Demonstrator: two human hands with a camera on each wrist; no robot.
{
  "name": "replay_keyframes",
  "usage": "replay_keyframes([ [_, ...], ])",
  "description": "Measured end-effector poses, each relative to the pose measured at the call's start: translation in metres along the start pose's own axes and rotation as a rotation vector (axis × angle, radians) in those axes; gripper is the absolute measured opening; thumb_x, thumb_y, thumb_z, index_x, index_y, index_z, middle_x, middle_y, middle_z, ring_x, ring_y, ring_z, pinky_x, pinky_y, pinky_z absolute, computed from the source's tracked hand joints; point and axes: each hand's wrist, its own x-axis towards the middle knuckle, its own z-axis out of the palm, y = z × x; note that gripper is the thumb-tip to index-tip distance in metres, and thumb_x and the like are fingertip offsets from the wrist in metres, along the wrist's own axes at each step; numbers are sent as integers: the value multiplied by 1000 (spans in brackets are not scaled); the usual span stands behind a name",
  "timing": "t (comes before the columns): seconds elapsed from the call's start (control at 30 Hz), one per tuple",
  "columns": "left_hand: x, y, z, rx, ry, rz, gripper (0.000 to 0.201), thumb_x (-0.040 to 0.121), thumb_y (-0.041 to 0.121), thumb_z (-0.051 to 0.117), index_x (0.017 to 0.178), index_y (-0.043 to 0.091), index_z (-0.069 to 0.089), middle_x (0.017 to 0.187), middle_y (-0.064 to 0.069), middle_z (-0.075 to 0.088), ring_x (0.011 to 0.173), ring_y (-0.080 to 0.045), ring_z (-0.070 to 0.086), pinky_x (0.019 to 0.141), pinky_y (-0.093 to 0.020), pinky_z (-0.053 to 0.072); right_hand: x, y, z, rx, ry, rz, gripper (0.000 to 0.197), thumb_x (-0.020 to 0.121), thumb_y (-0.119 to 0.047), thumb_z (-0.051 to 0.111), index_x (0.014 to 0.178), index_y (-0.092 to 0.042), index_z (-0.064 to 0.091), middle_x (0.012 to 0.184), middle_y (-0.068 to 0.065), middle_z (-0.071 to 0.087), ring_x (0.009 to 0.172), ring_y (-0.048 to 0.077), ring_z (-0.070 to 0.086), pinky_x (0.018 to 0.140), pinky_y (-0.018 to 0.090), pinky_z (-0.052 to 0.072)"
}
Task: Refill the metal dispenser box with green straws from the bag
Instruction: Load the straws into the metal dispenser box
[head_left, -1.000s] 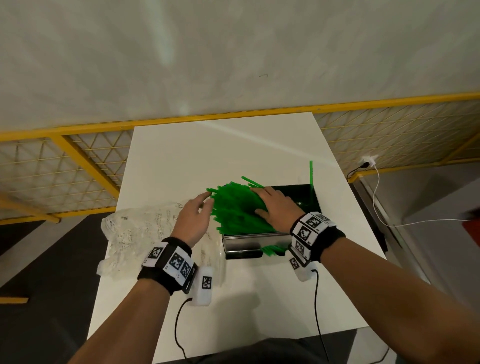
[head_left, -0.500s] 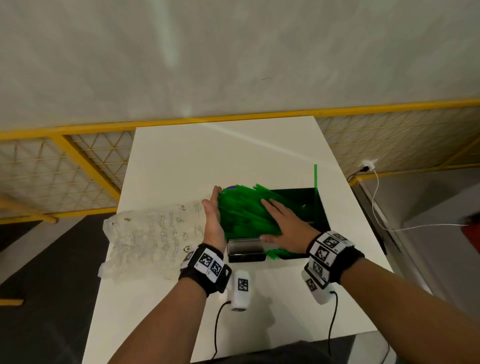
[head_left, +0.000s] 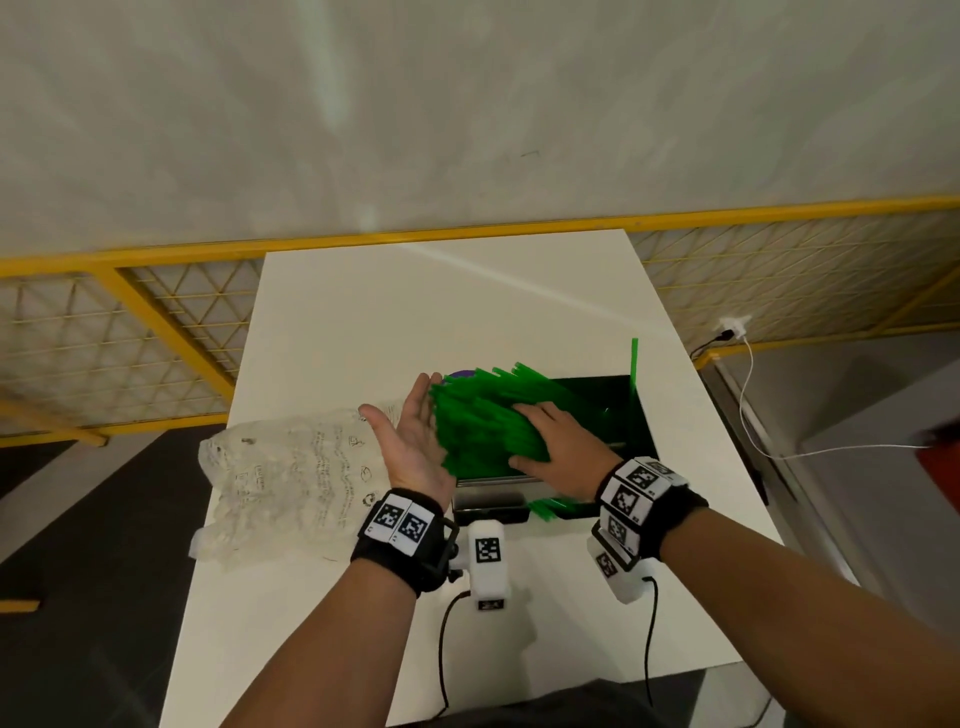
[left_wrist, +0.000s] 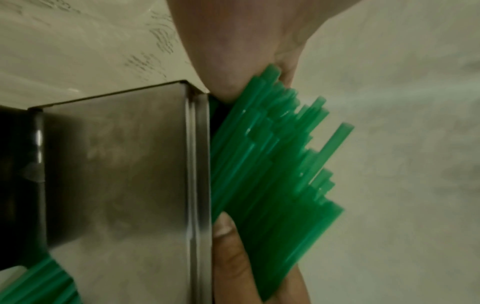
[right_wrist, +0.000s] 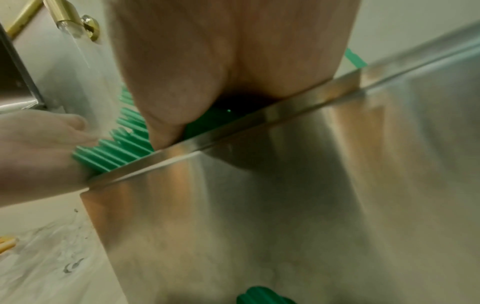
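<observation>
A heap of green straws lies slanted across the open top of the metal dispenser box, their left ends sticking out past its left rim. My left hand stands flat, palm against those ends, fingers straight. The right hand lies flat on top of the heap, pressing down. Steel wall of the box fills the right wrist view, with the straws above its rim. One straw stands upright at the box's far right corner. A few straws poke out at the front slot.
The crumpled clear plastic bag lies on the white table left of the box. A yellow mesh fence runs behind the table. A white cable and plug sit on the ledge to the right.
My left hand turned from a loose reach beside the heap to a flat palm pushing the straw ends rightward. The straws bunched tighter over the box. The right hand stayed pressing on top.
</observation>
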Motion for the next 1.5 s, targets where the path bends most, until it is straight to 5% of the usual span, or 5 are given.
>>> replay_keyframes([
  [0.7,10,13,-6,267,-18,89,81,89,63,-8,145,18,29,152,1,30,141,-12,25,118,-33,12,-14,0,-18,168,55,-23,78,78,-35,73,143,-27,31,138,-1,37,128,16,37,108,34,35],
  [0.9,6,1,3,334,-29,74,74,90,65,-1,144,27,33,151,6,32,140,-13,25,118,-46,15,-22,26,-47,319,722,152,66,86,-33,66,140,-11,34,141,8,37,132,22,33,109,35,28],
  [1.1,-1,-7,12,358,-35,67,85,66,88,24,138,44,35,153,10,28,142,-16,22,116,-52,15,8,53,-45,94,304,310,82,92,-47,50,151,-11,6,157,12,19,145,31,18,119,46,13],
  [1.23,-1,-3,13,272,-6,62,74,88,70,8,143,28,33,149,8,34,139,-15,29,116,-48,19,6,31,-32,-1,224,181,82,92,-54,43,151,-15,2,159,7,12,148,20,4,116,43,-11],
  [1.5,-2,-1,10,117,-17,-16,79,87,70,6,142,23,38,141,6,45,132,-20,39,111,-49,30,-2,-2,-2,98,82,-32,79,94,-46,47,152,-16,3,160,4,8,146,18,11,120,39,16],
])
